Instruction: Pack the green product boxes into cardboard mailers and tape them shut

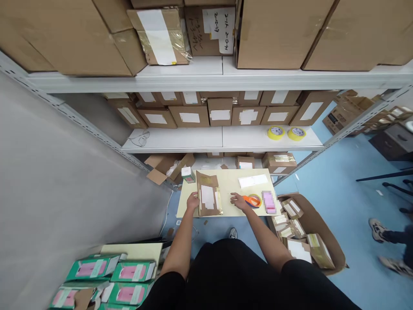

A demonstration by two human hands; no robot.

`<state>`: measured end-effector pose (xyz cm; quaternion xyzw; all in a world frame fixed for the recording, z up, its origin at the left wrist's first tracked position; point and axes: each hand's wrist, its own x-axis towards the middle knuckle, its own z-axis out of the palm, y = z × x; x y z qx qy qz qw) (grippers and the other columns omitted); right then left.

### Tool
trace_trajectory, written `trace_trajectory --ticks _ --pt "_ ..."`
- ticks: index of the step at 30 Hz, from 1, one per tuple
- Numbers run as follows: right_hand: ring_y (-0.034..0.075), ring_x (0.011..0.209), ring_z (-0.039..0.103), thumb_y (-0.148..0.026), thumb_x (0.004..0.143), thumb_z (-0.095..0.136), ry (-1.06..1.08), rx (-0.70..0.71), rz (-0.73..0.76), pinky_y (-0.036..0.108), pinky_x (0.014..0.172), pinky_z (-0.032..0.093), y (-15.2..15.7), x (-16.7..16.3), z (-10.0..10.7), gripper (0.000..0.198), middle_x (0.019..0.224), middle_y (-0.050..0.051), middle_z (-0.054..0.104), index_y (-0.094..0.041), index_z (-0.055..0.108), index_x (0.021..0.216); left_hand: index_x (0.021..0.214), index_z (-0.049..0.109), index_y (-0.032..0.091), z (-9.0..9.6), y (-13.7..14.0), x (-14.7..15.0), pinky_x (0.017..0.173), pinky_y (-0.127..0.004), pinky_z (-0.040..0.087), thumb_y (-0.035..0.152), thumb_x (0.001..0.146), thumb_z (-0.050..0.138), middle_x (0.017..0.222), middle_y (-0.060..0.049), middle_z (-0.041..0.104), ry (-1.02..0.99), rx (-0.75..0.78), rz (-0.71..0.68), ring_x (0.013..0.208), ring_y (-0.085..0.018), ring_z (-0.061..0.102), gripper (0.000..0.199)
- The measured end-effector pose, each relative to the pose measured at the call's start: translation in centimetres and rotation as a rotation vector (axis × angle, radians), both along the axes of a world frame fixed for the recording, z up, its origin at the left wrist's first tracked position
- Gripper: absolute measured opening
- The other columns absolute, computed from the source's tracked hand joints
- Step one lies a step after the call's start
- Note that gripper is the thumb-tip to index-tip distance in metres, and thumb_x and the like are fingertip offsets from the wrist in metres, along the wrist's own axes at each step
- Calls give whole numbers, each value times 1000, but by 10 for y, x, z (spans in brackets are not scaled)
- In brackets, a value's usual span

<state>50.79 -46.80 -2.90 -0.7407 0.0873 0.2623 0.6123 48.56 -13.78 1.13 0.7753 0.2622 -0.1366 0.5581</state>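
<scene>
A flattish brown cardboard box [209,199] with a white label and shiny tape lies on the cream tabletop [230,207]. My left hand [192,201] is closed on the box's left edge, its fingers partly hidden. To the right of the box, my right hand [238,200] is over the tabletop with fingers apart, holding nothing. Just beyond it lie an orange-handled tool [248,199], probably scissors, and a yellow tape roll [257,198]; they overlap. A small white-and-green box [188,174] stands at the back left corner, and white paper labels [253,181] lie at the back right.
A pink blurred item [269,201] is by the table's right edge. Below it stands a large carton [334,241] of small boxes. Shelving [180,138] with boxes and two tape rolls rises ahead. Green boxes [130,271] are at lower left; another person's legs [395,236] are at right.
</scene>
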Motion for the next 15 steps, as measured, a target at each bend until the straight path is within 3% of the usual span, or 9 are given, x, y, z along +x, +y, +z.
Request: trace_trajectory --ticks 3,5,9,15 --pt "23 88 69 -25 63 75 -57 0 107 42 86 55 2 -19 -10 59 96 2 70 -26 69 122 128 64 20 -4 -18 0 78 -33 50 12 65 69 73 0 66 32 128 145 82 -26 70 64" --pt "25 92 70 -23 63 77 -120 9 170 44 88 56 11 -32 -13 71 110 4 72 -30 65 133 131 63 20 -4 -31 4 80 -33 51 14 69 69 82 -2 70 21 148 174 87 -26 71 63" --pt "33 123 63 -23 65 79 -310 -12 201 53 105 51 41 -50 -9 86 145 7 62 -39 57 146 139 60 23 3 -55 15 82 -35 53 22 78 67 90 -5 74 -66 82 156 94 -27 73 61" --pt "33 133 58 -28 80 67 -440 -160 164 55 117 43 71 -44 8 60 139 7 65 -33 64 140 142 59 25 14 -82 34 81 -36 55 30 81 73 95 -6 75 -162 -77 -13 94 -27 73 63"
